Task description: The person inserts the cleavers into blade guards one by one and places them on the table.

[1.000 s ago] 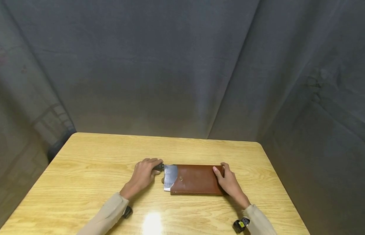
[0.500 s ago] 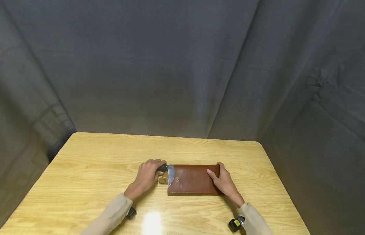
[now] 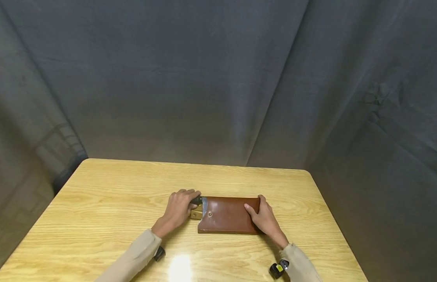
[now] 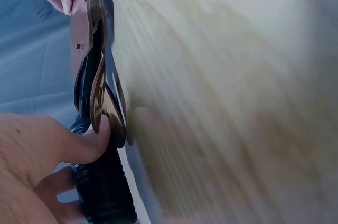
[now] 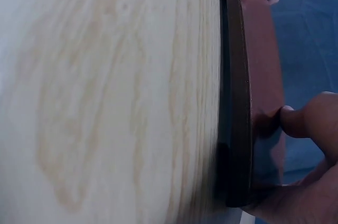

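Note:
A cleaver's blade (image 3: 204, 204) lies mostly inside a brown leather sheath (image 3: 223, 219), leaving a narrow strip of metal at the sheath's left mouth. My left hand (image 3: 177, 207) grips the black ribbed handle (image 4: 108, 187); in the left wrist view its thumb lies by a tan snap strap (image 4: 113, 115). That strap sticks out leftward beneath the handle, unfastened. At the sheath's right end, my right hand (image 3: 265, 220) holds it with the thumb on top. Other fingers of that hand are hidden behind or under the leather. A metal snap stud (image 3: 210, 214) shows near the mouth.
The sheath rests on or just above a light wooden table (image 3: 116, 196). Grey curtains (image 3: 169, 78) hang behind the table and at both sides. Black wrist cameras (image 3: 276, 270) sit under both sleeves.
The cleaver's blade has slid deeper into the sheath, with most of the exposed metal now covered. My left hand moved right; my right hand and the sheath shifted slightly left. The strap shows more.

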`<state>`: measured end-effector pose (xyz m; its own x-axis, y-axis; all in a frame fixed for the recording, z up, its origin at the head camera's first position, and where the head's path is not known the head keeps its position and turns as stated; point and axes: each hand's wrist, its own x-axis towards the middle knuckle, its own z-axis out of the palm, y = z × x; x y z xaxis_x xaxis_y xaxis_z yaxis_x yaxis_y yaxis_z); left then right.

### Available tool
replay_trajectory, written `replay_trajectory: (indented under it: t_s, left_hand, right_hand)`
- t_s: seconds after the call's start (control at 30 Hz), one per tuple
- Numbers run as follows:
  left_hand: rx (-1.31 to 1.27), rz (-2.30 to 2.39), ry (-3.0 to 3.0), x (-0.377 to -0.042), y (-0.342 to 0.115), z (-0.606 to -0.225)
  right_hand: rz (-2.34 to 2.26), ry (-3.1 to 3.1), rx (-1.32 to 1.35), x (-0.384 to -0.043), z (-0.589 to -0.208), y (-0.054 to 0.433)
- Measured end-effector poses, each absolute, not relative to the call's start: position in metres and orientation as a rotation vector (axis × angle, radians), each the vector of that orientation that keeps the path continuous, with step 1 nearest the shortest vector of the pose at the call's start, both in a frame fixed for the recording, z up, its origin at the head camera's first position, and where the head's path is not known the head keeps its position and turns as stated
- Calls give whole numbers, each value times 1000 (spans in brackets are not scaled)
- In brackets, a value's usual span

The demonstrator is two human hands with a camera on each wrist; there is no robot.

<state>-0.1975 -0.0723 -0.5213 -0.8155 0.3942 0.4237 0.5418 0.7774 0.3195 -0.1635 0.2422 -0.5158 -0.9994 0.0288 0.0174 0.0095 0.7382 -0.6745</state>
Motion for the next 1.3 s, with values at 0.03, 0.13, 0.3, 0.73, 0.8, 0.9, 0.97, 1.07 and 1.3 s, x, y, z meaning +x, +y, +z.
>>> replay_trajectory:
  t_s: [0.03, 0.13, 0.3, 0.73, 0.8, 0.9, 0.97, 1.07, 1.3]
  left_hand:
    - [-719, -619, -2639, -198, -72, -521]
    - [-716, -618, -2641, -199, -70, -521]
    - [-705, -622, -2641, -201, -67, -520]
    - [-727, -646, -2656, -200, -69, -516]
    - [-737, -656, -2661, -200, -69, -516]
    - [-736, -679, -2670, -201, -68, -517]
    - [-735, -694, -2664, -202, -68, -516]
    - [-743, -707, -2651, -205, -69, -516]
    - [-751, -694, -2662, -205, -72, -517]
  right_hand:
    - [1117, -2903, -31, -164, -516, 242]
    - [1115, -2901, -42, -164, -516, 240]
    - [1104, -2892, -50, -164, -514, 238]
    - [1104, -2932, -12, -162, -512, 239]
    - [1100, -2938, -2, -163, -512, 241]
    - [1104, -2944, 13, -166, -511, 245]
    - [1105, -2936, 18, -167, -511, 246]
    - [1111, -2922, 8, -167, -511, 246]
    - [1092, -2923, -4, -164, -513, 236]
